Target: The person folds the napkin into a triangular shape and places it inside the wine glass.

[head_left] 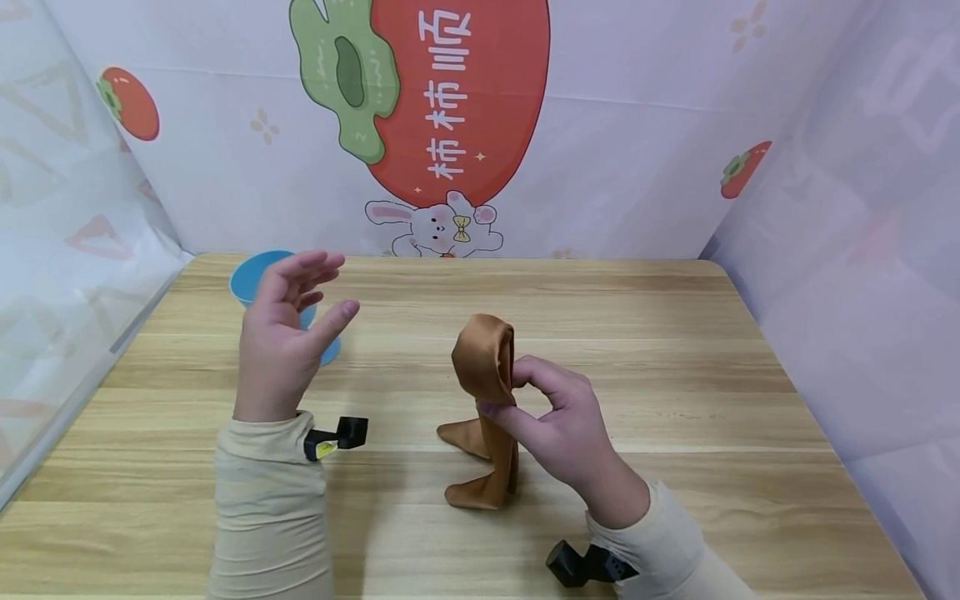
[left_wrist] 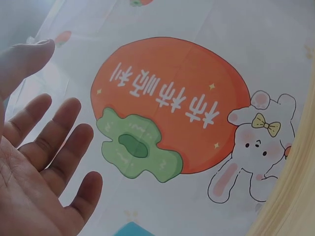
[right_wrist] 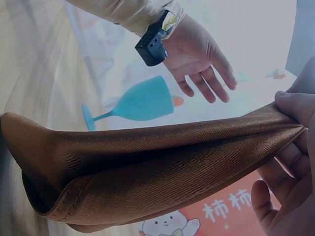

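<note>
A folded brown satin cloth [head_left: 483,358] stands upright over the table, its top rolled into a loop and two pointed ends spread out at the bottom. My right hand [head_left: 562,421] pinches it below the loop between thumb and fingers. In the right wrist view the cloth [right_wrist: 147,167] stretches away from the pinch as a long hollow fold, with a stitched hem at its far end. My left hand [head_left: 281,337] is raised with fingers spread and holds nothing. Behind it stands a blue goblet [head_left: 258,275], partly hidden by the hand.
The wooden table [head_left: 637,333] runs back to a white cloth backdrop [head_left: 622,183] printed with a large persimmon and a rabbit. White cloth also hangs along the left and right sides. A small black camera is strapped to each wrist.
</note>
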A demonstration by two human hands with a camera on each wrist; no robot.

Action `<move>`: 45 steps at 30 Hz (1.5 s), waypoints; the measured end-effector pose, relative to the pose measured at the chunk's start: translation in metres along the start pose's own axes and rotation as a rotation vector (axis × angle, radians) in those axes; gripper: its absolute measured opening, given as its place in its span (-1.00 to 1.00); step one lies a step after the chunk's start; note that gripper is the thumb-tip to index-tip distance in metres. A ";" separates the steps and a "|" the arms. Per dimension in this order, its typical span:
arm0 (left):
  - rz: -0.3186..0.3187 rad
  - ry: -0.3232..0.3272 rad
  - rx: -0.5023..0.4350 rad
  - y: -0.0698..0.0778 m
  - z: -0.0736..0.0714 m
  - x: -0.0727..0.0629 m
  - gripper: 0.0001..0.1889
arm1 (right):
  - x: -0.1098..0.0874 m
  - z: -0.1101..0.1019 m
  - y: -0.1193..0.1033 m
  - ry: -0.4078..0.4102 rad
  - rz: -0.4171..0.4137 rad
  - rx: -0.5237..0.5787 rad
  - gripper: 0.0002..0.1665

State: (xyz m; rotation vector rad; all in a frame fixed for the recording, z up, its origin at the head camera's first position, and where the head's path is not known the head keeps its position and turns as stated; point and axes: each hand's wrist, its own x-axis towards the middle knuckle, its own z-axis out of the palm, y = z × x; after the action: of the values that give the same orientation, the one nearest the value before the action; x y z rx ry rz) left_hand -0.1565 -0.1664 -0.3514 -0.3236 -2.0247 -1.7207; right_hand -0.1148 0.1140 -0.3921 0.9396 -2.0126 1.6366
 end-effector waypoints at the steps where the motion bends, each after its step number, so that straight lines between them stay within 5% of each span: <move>1: -0.002 0.010 0.001 0.000 -0.001 0.000 -0.46 | 0.000 0.000 0.000 0.001 0.000 -0.001 -0.72; 21: 0.015 0.343 -0.197 -0.017 -0.018 0.008 -0.48 | 0.000 0.000 -0.001 0.007 0.006 -0.006 -0.72; 45: -0.205 0.466 0.053 -0.027 -0.036 0.010 -0.37 | 0.000 -0.001 -0.001 0.006 -0.006 0.002 -0.71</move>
State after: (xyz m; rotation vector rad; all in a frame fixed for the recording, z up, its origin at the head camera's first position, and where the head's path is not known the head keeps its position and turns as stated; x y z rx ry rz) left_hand -0.1710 -0.2076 -0.3660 0.2899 -1.7960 -1.6635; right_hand -0.1144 0.1148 -0.3917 0.9393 -2.0026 1.6368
